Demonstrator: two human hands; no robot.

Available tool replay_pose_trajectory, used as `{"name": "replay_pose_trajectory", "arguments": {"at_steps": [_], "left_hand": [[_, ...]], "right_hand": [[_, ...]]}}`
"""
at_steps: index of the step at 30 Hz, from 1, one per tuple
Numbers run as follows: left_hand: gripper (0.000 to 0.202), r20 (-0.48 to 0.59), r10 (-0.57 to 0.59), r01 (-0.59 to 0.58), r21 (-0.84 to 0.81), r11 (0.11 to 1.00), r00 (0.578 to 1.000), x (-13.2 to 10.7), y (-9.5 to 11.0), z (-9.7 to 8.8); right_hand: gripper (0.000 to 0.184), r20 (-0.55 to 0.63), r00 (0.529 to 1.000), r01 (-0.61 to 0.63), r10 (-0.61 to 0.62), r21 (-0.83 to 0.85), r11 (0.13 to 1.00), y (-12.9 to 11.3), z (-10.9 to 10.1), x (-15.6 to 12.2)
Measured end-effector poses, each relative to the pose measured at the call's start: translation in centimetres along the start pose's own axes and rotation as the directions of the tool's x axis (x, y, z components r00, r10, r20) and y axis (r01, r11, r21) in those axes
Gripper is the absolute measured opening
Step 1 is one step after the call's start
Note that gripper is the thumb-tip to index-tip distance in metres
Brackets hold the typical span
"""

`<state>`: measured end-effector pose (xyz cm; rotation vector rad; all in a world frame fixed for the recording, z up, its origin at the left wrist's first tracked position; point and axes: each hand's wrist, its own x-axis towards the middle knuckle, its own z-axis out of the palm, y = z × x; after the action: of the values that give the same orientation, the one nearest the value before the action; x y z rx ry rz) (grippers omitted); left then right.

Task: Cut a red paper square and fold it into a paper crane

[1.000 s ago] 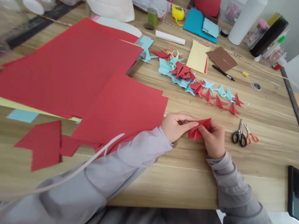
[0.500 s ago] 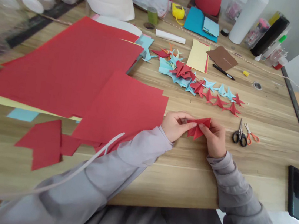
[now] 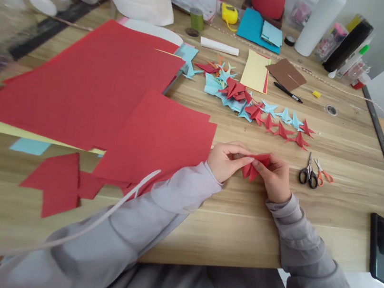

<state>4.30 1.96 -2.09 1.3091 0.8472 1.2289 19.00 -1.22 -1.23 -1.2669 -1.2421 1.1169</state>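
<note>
A small piece of folded red paper (image 3: 251,170) is held just above the front part of the table, between both hands. My left hand (image 3: 227,161) pinches its left side, thumb in front and fingers behind. From the other side my right hand (image 3: 276,177) grips it, the thumb pressed close to the left thumb. Pointed flaps of the paper hang below the thumbs; the fingers cover part of it. Beyond the hands lie rows of red and blue folded paper cranes (image 3: 282,130), some heaped at the left end.
Large red paper sheets (image 3: 175,136) spread left of my hands, with smaller red pieces (image 3: 59,184) in front. Black scissors (image 3: 308,173) and orange scissors (image 3: 323,173) lie right of my right hand. A phone (image 3: 383,249) rests at the right edge. A pen (image 3: 288,92) lies farther back.
Both thumbs have drawn slightly closer together on the folded red paper, and its upper edge is a little more covered. The things on the table stay in place.
</note>
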Motion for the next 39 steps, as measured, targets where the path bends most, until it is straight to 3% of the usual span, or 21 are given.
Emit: {"name": "replay_pose_trajectory", "arguments": {"at_steps": [13,26,39], "left_hand": [[0.004,0.011,0.281,-0.28,0.142,0.949,0.96,-0.1,-0.46,-0.03],[0.006,0.088,0.364,-0.374,0.193,0.907,0.927,-0.45,0.05,-0.02],[0.001,0.104,0.308,-0.321,0.157,0.934,0.946,-0.75,0.37,0.3]], "right_hand": [[0.02,0.06,0.996,0.076,-0.071,-0.099,0.992,0.37,-0.14,0.05],[0.013,0.143,0.986,0.108,-0.084,-0.173,0.979,0.44,-0.07,-0.05],[0.006,0.183,0.98,0.118,-0.082,-0.192,0.974,0.56,0.03,-0.21]]}}
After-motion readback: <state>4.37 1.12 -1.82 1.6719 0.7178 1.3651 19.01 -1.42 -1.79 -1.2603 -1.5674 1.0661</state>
